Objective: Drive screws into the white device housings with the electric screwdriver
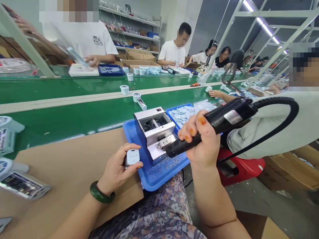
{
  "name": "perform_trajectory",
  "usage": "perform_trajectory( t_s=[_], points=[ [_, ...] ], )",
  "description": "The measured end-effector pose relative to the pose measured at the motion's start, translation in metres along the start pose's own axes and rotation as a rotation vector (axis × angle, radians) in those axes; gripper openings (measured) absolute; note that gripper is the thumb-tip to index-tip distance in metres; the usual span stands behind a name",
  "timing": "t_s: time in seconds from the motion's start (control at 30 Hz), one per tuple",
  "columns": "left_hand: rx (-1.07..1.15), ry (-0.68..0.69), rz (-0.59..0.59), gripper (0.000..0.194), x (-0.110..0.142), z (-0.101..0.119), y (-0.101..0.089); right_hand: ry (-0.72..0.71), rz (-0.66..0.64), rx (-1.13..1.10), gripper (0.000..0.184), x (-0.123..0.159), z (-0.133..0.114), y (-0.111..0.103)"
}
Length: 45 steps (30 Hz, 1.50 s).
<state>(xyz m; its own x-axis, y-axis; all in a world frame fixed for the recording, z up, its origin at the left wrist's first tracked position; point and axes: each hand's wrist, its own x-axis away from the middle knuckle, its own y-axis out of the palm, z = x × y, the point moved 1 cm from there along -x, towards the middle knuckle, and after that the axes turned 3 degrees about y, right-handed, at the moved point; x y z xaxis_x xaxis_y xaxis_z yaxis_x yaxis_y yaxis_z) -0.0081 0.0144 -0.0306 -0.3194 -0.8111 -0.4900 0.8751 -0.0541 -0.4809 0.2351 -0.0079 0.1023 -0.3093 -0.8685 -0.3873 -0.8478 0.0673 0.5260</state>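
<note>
Head view: left hand (116,170) closed around a pale blue plastic housing (132,157), right hand (201,141) gripping a black electric screwdriver (214,125) beside a screw feeder (153,130); loose screws (165,164) remain on the blue tray (155,181) beneath it.

From my remote seat, only one word nearly reads: dark lettering, perhaps "Seeya", on a co-worker's white T-shirt (203,61) at one o'clock. The white label (233,117) on the black electric screwdriver (219,114) at three o'clock is too blurred to read.
</note>
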Motion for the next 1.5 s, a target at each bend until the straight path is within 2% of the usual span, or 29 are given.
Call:
perform_trajectory(
  t_s=[0.17, 0.37, 0.5, 0.6, 0.73, 0.93, 1.07, 1.23, 1.33, 1.5],
  points=[
    [0.0, 0.068, -0.01, 0.046, -0.002, 0.008, 0.006, 0.014, -0.035, -0.111, 0.033, 0.003, -0.007, 0.022],
    [-0.013, 0.172, -0.017, 0.049, -0.003, 0.015, 0.009, 0.031, -0.031, -0.12, 0.031, 0.008, -0.007, 0.044],
    [-0.01, 0.161, -0.052, 0.048, -0.002, 0.016, 0.011, 0.031, -0.062, -0.127, 0.027, 0.01, -0.005, 0.052],
    [0.003, 0.199, -0.031, 0.045, -0.001, 0.015, 0.01, 0.03, -0.084, -0.124, 0.025, 0.009, -0.003, 0.052],
    [0.038, 0.32, 0.051, 0.041, -0.001, 0.017, 0.005, 0.007, -0.08, -0.112, 0.024, 0.006, -0.003, 0.045],
    [-0.189, 0.419, -0.077, 0.018, -0.005, 0.035, 0.016, 0.035, -0.063, -0.11, 0.017, 0.016, 0.005, 0.029],
    [-0.233, 0.402, -0.099, 0.022, -0.007, 0.037, 0.023, 0.016, -0.002, -0.137, 0.021, 0.016, -0.002, 0.012],
    [-0.296, 0.423, -0.124, 0.028, -0.009, 0.031, 0.025, -0.152, 0.149, -0.08, 0.026, 0.002, -0.014, -0.018],
    [-0.331, 0.463, -0.151, 0.029, -0.009, 0.029, 0.023, -0.164, 0.12, 0.035, 0.024, -0.002, -0.001, -0.027],
    [-0.281, 0.436, -0.149, 0.025, -0.007, 0.024, 0.018, -0.203, 0.036, 0.128, 0.024, 0.0, 0.026, -0.025]
  ],
)
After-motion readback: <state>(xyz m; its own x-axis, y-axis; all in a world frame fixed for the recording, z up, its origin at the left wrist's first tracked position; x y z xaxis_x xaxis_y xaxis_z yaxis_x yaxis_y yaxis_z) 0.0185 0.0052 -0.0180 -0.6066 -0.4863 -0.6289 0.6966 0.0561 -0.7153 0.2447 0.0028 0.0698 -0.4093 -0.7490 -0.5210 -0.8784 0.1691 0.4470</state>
